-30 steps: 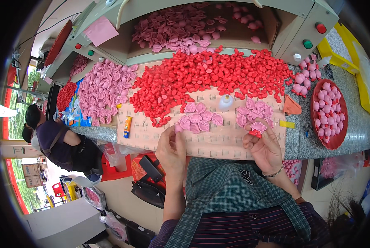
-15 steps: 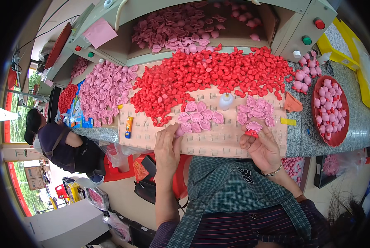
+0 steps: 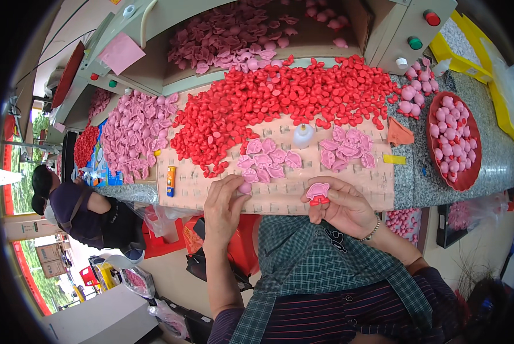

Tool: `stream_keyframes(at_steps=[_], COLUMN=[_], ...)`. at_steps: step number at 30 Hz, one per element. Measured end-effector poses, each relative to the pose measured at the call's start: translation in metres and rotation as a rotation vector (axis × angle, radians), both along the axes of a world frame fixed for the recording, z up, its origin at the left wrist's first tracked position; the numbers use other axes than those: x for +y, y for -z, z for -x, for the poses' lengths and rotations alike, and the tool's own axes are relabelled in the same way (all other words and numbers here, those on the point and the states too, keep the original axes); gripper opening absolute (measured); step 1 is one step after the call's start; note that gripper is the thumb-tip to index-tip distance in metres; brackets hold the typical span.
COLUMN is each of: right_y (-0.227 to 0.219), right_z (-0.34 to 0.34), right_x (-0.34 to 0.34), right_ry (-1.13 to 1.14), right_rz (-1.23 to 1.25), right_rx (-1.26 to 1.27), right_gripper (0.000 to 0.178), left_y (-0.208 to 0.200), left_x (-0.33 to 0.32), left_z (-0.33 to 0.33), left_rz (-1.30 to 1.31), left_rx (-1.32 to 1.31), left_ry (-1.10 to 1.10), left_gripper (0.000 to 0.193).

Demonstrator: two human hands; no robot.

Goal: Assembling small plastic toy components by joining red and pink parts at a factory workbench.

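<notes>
My left hand (image 3: 222, 207) is closed over the near edge of the paper-covered bench, its fingertips pinching a round pink plastic part (image 3: 244, 187). To its right, my right hand (image 3: 347, 207) grips a pink hollow shell with a red foot-like piece (image 3: 318, 194) under it, between thumb and fingers. Beyond my left hand lies a small cluster of hollow pink shells (image 3: 268, 160). A second cluster of pink shells (image 3: 346, 150) sits past my right hand. Between these clusters stands a small white squeeze bottle (image 3: 303, 136) with a thin tip.
A broad heap of red pieces (image 3: 280, 97) spans the far bench, with a pink shell pile (image 3: 136, 135) at left. A glue-stick-like tube (image 3: 171, 181) lies near the front edge. At right stands a red bowl (image 3: 462, 178) of assembled parts. Another person (image 3: 85, 209) is at far left.
My right hand has moved left and nearer to me with the pink shell and red piece, closer to my left hand. My left hand keeps its pinch, barely shifted. The whole view has tilted slightly.
</notes>
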State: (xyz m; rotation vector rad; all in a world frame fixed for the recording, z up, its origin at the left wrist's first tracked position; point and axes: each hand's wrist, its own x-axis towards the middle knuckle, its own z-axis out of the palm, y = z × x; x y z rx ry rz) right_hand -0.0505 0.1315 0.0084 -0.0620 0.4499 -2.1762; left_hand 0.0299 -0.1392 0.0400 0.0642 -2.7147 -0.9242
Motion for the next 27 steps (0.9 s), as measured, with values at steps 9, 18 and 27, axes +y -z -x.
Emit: stream_keyframes(at_steps=[9,18,27], right_y=[0.005,0.001,0.004], right_z=[-0.002,-0.001,0.004], right_x=[-0.003,0.001,0.0], right_ry=[-0.115,-0.137,-0.203], right_rz=[-0.01,-0.017,0.017], right_rx=[0.009,-0.03,-0.015], right_gripper=[0.039,0.038,0.038], left_y=[0.006,0.008,-0.015], left_x=[0.019,0.025,0.05], left_z=[-0.003,-0.01,0.009], left_rz=[0.035,-0.022,-0.447], left_rx=[0.022,-0.014,0.1], left_ry=[-0.135,-0.129,0.221], left_gripper=[0.038,0.043,0.05])
